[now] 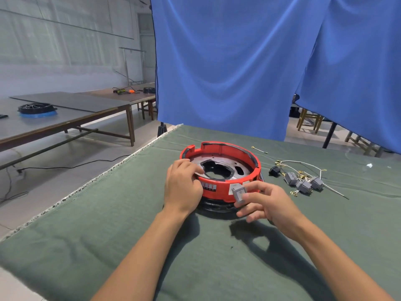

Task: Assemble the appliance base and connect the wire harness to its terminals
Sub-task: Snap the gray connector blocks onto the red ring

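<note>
Centrally, just above the middle of the frame, the round red plastic appliance base [220, 170] sits on the green cloth-covered table [108, 235], its open top showing a grey metal plate [219, 164] with a dark irregular cut-out, and a black ring [214, 206] showing beneath its near edge. Both hands meet it from the lower part of the frame. The left hand [183, 187] grips the base's near-left rim, its fingers [191, 167] curled over the red wall onto the metal plate and its thumb against the outer side. The right hand [267, 203] is just right of that, in front of the base's near-right wall, and it pinches a small grey square switch block [239, 194] between thumb and forefinger; the remaining fingers are loosely curled below it. The block is held close against the red wall near a white label, though whether it touches the wall cannot be told. To the right of the base, at centre right of the frame, the wire harness [303, 179] lies loose on the cloth: thin white wires with brass ring terminals, several grey blocks of the same kind and a small black switch [274, 170], all apart from both hands. A single short wire with a ring end [259, 149] lies beyond the base, toward the blue curtain [227, 61].
</note>
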A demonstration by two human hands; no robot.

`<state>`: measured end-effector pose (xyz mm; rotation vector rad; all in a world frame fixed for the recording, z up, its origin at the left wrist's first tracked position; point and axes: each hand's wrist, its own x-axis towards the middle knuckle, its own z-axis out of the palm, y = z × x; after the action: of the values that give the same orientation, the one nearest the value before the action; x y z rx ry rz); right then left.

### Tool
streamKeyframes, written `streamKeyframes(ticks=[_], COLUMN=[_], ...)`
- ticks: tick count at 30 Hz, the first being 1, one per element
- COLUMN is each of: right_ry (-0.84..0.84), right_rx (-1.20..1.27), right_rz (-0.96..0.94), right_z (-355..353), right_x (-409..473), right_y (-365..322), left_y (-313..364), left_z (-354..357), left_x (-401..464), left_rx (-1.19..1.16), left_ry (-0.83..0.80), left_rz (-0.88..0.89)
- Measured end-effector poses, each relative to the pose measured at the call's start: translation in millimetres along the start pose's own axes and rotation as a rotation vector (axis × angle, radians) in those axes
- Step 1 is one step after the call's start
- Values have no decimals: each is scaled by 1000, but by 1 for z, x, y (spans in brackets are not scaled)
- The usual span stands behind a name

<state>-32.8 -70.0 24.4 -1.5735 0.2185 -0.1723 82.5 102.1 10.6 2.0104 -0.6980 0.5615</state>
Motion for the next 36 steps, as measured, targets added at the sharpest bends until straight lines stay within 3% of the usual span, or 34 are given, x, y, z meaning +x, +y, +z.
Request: streamKeyframes(ticks=[4, 11, 17, 27, 33, 36], right_ry=[19, 48, 90, 108, 146, 192], right_rx=[-37, -105, -188, -395, -240, -286], right_rz=[15, -50, -61, -54, -49, -73], right_z=[4, 7, 6, 4, 10, 11], right_x=[-2, 2, 9, 5, 5, 4], right_y=[1, 6, 16, 6, 4, 5], left_y=[16, 23, 25, 26, 26, 26], left_z=[0, 3, 13, 18, 18, 18], left_x=[-6, -15, -16, -17, -18, -18], left_rx=[13, 88, 162, 48, 70, 60], left_ry=[-108, -268, -223, -95, -103, -94], left_rz=[180, 307, 282, 202, 221, 216])
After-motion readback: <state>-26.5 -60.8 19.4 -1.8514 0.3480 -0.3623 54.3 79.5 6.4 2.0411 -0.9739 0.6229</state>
